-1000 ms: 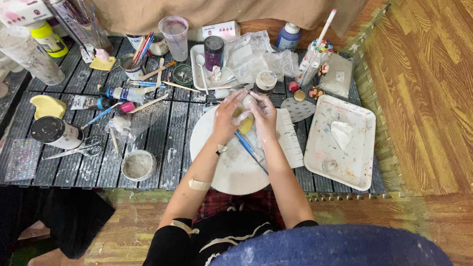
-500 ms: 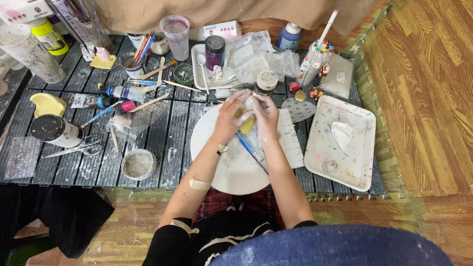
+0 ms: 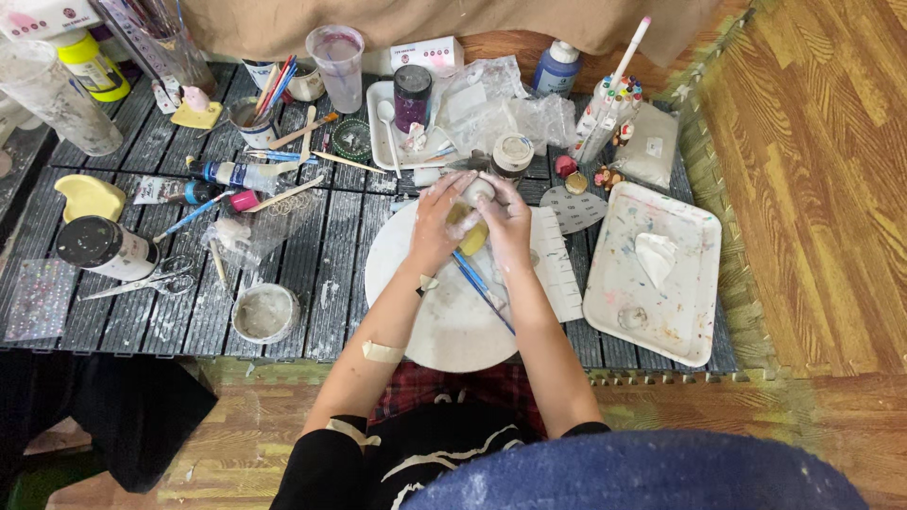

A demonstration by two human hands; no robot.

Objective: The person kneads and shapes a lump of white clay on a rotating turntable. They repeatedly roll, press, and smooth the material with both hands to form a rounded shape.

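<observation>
Both hands meet over the far part of a round white board (image 3: 444,321) that lies on the dark slatted table (image 3: 321,255), and between them sits a small pale object with a yellow patch (image 3: 470,227), too covered to name with certainty. The left hand (image 3: 436,222) curls around it from the left, fingers (image 3: 444,194) bent and closed over its side and top; the right hand (image 3: 505,227) presses in from the right, its fingers together against the same piece, so the object is clamped between the two palms rather than pinched by fingertips. It lies directly ahead of the wrists, at the midline of the body, and neither hand is clearly nearer than the other. Its long axis cannot be told, since only a small strip shows between the hands. A blue-handled brush (image 3: 480,288) runs diagonally from under the right hand down toward the near right rim of the board; whether the hand grips it or it merely rests there is unclear. Just beyond the fingers stands a small white-lidded jar (image 3: 513,154), and to the right a paint-flecked white tray (image 3: 661,312) lies apart from the board.
</observation>
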